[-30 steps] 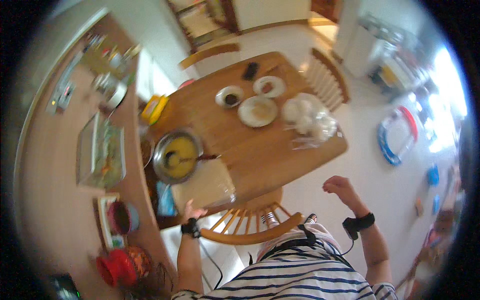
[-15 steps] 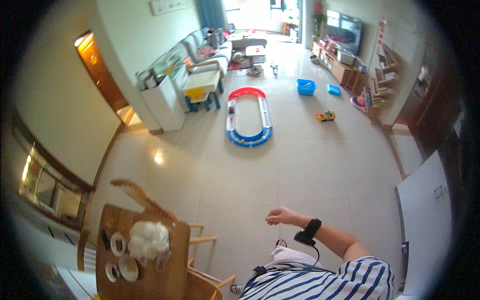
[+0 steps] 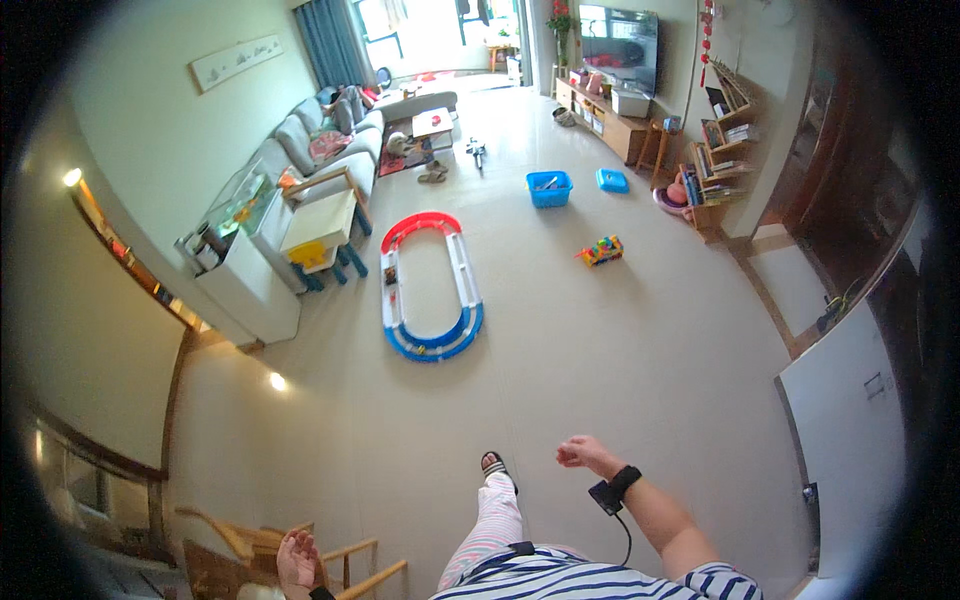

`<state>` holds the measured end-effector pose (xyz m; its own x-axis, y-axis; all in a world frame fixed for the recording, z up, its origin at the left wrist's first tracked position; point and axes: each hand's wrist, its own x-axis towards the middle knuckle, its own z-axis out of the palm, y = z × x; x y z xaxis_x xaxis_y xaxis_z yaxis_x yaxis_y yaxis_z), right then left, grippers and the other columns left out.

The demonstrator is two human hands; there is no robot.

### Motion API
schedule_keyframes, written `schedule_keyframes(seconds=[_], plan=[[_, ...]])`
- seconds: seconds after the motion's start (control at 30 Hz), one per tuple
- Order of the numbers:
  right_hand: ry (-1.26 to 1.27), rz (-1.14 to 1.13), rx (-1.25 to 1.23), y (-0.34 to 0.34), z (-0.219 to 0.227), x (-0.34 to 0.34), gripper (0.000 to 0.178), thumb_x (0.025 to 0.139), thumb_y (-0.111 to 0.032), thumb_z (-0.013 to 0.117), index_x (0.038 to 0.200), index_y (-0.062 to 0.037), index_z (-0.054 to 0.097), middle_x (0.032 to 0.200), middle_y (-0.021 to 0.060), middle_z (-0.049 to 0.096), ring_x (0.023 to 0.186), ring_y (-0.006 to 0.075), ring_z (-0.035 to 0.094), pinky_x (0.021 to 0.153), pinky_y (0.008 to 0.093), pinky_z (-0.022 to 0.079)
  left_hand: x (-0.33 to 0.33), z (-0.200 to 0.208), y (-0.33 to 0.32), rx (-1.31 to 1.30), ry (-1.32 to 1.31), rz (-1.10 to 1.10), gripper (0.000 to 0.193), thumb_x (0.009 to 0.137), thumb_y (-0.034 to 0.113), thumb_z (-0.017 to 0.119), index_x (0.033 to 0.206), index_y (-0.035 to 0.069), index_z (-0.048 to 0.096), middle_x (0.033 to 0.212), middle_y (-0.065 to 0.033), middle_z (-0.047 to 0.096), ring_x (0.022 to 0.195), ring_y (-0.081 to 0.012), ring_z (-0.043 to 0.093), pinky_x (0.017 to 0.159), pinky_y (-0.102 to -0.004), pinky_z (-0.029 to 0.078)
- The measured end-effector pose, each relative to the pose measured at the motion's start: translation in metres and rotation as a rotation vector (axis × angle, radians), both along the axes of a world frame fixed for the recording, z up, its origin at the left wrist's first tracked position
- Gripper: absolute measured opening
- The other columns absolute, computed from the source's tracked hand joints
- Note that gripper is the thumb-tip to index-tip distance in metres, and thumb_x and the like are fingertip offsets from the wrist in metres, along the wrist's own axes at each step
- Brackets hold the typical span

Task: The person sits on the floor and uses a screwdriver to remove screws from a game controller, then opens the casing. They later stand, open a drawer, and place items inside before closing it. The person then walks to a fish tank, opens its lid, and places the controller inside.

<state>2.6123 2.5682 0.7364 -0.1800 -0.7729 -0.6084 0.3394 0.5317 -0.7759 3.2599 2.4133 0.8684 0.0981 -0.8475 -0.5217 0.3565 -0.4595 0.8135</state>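
My right hand point(image 3: 590, 455) hangs over the floor in front of me with its fingers loosely curled and nothing in them. A black band with a small box and cable is strapped to that wrist. At the lower left, my left hand point(image 3: 298, 562) is raised with its fingers loosely bent and apart, seemingly holding nothing. Behind and beside it are a wooden chair point(image 3: 228, 528) and part of a wooden table point(image 3: 210, 575). Ahead on the floor lies an oval toy track point(image 3: 472, 292) in red, white and blue. My sandalled foot point(image 3: 494, 464) is stepping forward.
A colourful block toy point(image 3: 601, 251), a blue bin point(image 3: 549, 190) and its blue lid point(image 3: 612, 181) lie on the floor ahead. At left stand a small table point(image 3: 320, 222), a white cabinet point(image 3: 255, 292) and a grey sofa point(image 3: 345, 160). A bookshelf point(image 3: 715, 170) and white door point(image 3: 845, 385) border the right.
My left hand has come into view at the lower left. The table and chair have slid down and left in view, the track and toys appear nearer, and one leg has stepped forward.
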Motion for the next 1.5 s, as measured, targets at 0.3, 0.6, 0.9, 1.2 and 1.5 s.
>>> schedule_keyframes(seconds=[0.3,0.6,0.9,1.2,1.5], plan=[[0.897,0.333,0.987,0.191,-0.153,-0.168,0.016,0.083,-0.022,0.058,0.089,-0.0126,0.069,0.084,0.0071,0.066,0.074,0.0222,0.062,0.064,0.0398,0.049,-0.139,-0.212,-0.341,0.465,-0.312,-0.106,0.027,0.086,0.026,0.048,0.087,0.001,0.057,0.072,-0.0118,0.058,0.06,-0.0224,0.055,0.057,-0.0327,0.047],[0.584,0.35,1.149,0.133,-0.155,-0.207,0.02,0.082,-0.023,0.059,0.09,-0.0128,0.074,0.09,0.0086,0.07,0.08,0.0252,0.067,0.072,0.0375,0.052,-0.62,-0.236,-0.525,-0.052,-0.497,-1.525,0.03,0.092,0.02,0.059,0.117,0.003,0.055,0.1,-0.0105,0.065,0.093,-0.0209,0.064,0.077,-0.0335,0.051],[0.191,-0.194,0.735,-0.248,-0.206,-0.491,0.018,0.079,-0.016,0.057,0.077,-0.0033,0.07,0.072,0.0096,0.067,0.06,0.0224,0.061,0.057,0.0371,0.049,-0.774,-0.256,-0.663,0.037,-0.526,-1.231,0.03,0.088,0.021,0.061,0.111,0.001,0.062,0.091,-0.0102,0.068,0.08,-0.0161,0.064,0.071,-0.0292,0.05],[0.664,-0.444,0.157,-0.667,-0.109,-0.798,0.016,0.085,-0.016,0.06,0.086,-0.0008,0.065,0.072,0.0069,0.066,0.067,0.0151,0.063,0.061,0.0292,0.05,-0.753,-0.318,-0.854,0.406,-0.856,-1.219,0.013,0.084,0.012,0.056,0.078,0.004,0.063,0.069,-0.0073,0.057,0.06,-0.0186,0.058,0.053,-0.033,0.05],[0.223,-0.421,0.641,-0.709,-0.152,-0.892,0.008,0.085,-0.006,0.058,0.081,0.001,0.059,0.069,0.0106,0.061,0.053,0.0191,0.058,0.047,0.0326,0.048,-1.073,-0.294,-1.111,-0.146,-0.856,-1.071,0.025,0.09,0.018,0.055,0.101,-0.002,0.063,0.088,-0.017,0.069,0.074,-0.0217,0.066,0.068,-0.0354,0.053]])
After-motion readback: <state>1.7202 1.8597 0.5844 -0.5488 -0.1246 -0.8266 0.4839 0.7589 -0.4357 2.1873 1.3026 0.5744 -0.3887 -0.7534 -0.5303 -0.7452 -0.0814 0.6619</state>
